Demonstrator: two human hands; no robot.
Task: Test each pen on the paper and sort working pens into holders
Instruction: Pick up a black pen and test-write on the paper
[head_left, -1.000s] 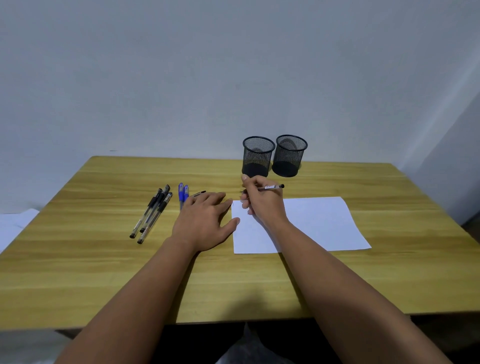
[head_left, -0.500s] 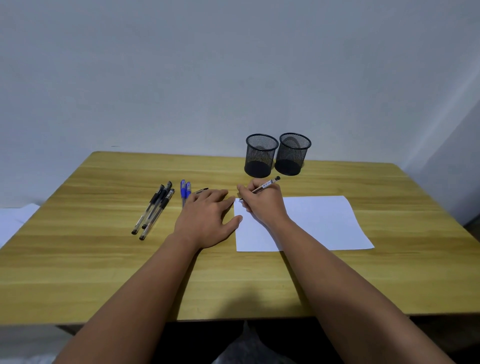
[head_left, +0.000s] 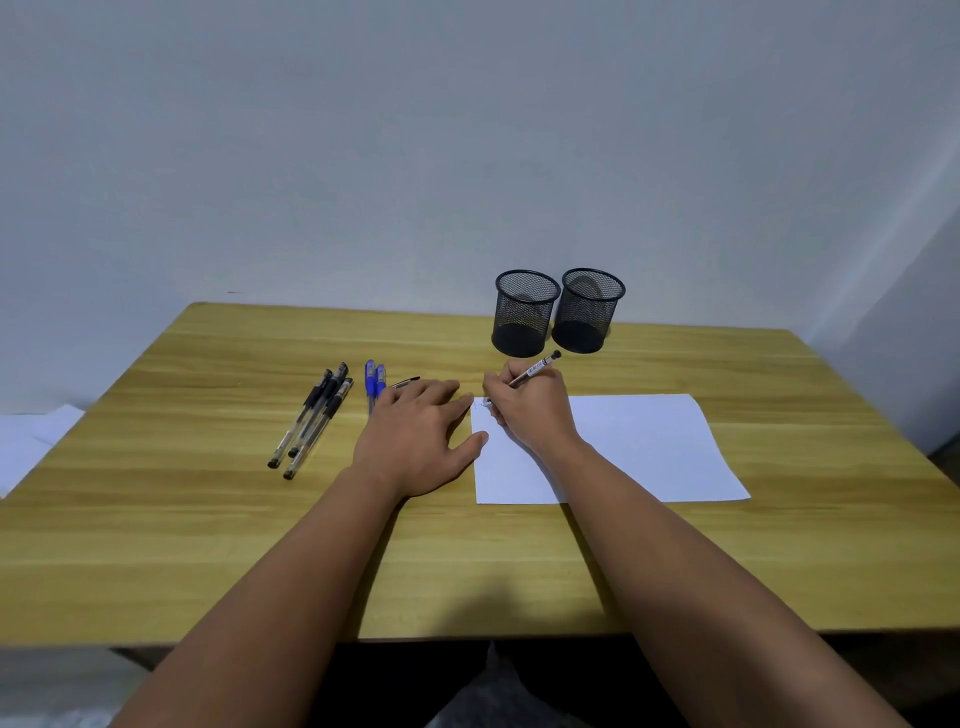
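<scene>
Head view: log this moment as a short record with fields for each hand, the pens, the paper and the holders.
right hand: right hand grips a pen, tip down at the paper's near-left corner area
left hand: left hand lies flat on the table, thumb touching the paper's left edge
paper: white sheet, faint marks by the pen tip
waiting pens: three black pens, two blue pens
holders: two black mesh holders, side by side, no pens visible inside

A wooden table (head_left: 156, 519) filled the lower frame; a pale wall (head_left: 415, 156) rose behind; white sheets (head_left: 31, 441) lay at far left.
</scene>
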